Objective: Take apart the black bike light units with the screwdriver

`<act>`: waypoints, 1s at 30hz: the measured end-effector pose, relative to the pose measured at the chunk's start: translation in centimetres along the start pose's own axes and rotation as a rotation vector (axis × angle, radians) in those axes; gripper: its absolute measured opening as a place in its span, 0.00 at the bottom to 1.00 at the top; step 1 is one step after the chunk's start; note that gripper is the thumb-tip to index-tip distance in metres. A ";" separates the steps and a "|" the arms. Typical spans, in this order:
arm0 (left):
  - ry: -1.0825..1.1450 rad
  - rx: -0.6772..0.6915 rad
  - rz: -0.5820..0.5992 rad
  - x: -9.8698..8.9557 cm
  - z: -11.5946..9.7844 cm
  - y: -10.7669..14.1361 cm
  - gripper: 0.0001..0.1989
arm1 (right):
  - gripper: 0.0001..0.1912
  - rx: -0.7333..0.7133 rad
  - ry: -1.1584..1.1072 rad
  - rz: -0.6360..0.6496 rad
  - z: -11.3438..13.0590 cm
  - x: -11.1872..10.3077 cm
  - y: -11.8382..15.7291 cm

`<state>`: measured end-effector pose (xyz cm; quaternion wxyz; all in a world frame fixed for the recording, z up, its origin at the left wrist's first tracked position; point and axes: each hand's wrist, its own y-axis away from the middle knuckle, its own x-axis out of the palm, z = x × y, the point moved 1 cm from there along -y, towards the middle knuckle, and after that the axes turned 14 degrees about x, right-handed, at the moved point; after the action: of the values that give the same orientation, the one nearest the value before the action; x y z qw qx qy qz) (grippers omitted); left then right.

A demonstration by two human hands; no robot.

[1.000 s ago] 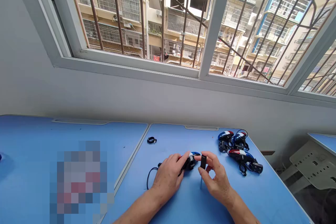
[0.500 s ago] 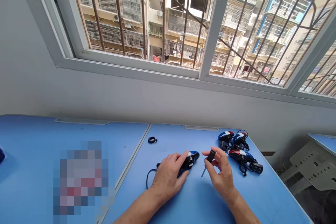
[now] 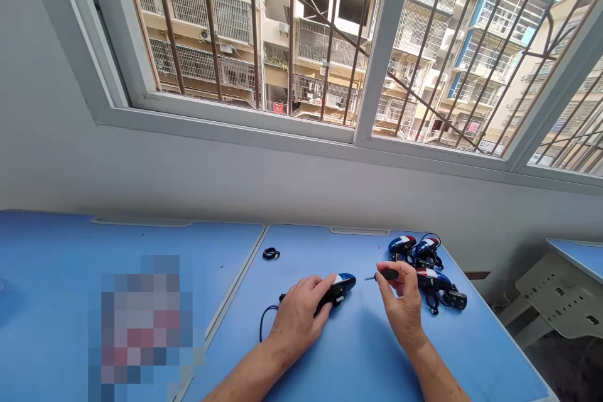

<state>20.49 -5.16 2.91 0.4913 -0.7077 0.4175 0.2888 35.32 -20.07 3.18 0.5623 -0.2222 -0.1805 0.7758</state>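
Note:
My left hand [image 3: 304,311] is closed over a bike light [image 3: 347,281] lying on the blue table, its blue and white end and black underside showing past my fingers. A black cable [image 3: 262,320] loops out on the near left side of it. The rest of the light is hidden under my palm. My right hand [image 3: 401,295] pinches the black handle of a small screwdriver [image 3: 389,274]. Its thin shaft points left at the light's blue end, with a small gap between them.
Several similar red, white and blue bike lights [image 3: 436,277] with black clamps and cables lie at the right edge of the table [image 3: 377,358]. A black ring clamp [image 3: 271,253] sits at the back left. A blurred patch [image 3: 141,320] covers something on the left table.
My right hand has swung the screwdriver from pointing down to nearly level, its tip now facing left. The left hand stays on the bike light. The view has shifted slightly.

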 end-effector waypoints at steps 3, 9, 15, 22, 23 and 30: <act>0.006 -0.002 0.008 -0.1 -0.1 -0.1 0.25 | 0.09 -0.039 0.023 0.021 -0.3 0.3 0.0; -0.003 0.001 0.038 -0.3 -0.4 -0.4 0.24 | 0.06 -0.085 0.085 0.070 -1.1 0.5 -0.1; 0.003 -0.005 0.038 -0.3 -0.2 -0.4 0.25 | 0.07 -0.250 0.257 0.137 -1.6 0.4 -0.6; 0.020 -0.013 0.029 -0.1 0.0 -0.3 0.25 | 0.13 -0.387 0.495 0.191 -2.3 -1.2 1.1; 0.020 -0.011 0.025 0.0 0.0 -0.3 0.25 | 0.14 -0.389 0.533 0.190 -2.5 -1.5 1.5; 0.015 0.014 0.020 0.3 0.3 -0.3 0.26 | 0.17 -0.358 0.801 0.140 -3.7 -2.6 3.3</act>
<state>20.86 -4.89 2.71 0.4902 -0.7023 0.4302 0.2852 35.48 -23.43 -1.31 0.4865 -0.6108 -0.0645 0.6214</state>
